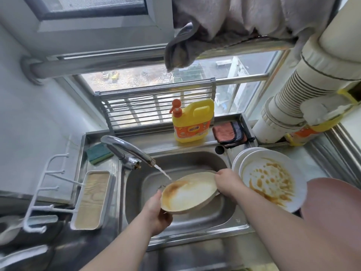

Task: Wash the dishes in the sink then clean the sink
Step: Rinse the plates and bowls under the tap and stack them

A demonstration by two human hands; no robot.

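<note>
Stained bowl: gripped by left hand and right hand over sink, under tap stream; seemingly tilted.

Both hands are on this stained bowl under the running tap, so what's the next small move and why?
Probably tilt the beige bowl so the stream from the chrome tap reaches its brown-stained left rim. The left hand and right hand grip opposite edges over the steel sink, and the water lands only at the bowl's upper edge.
</note>
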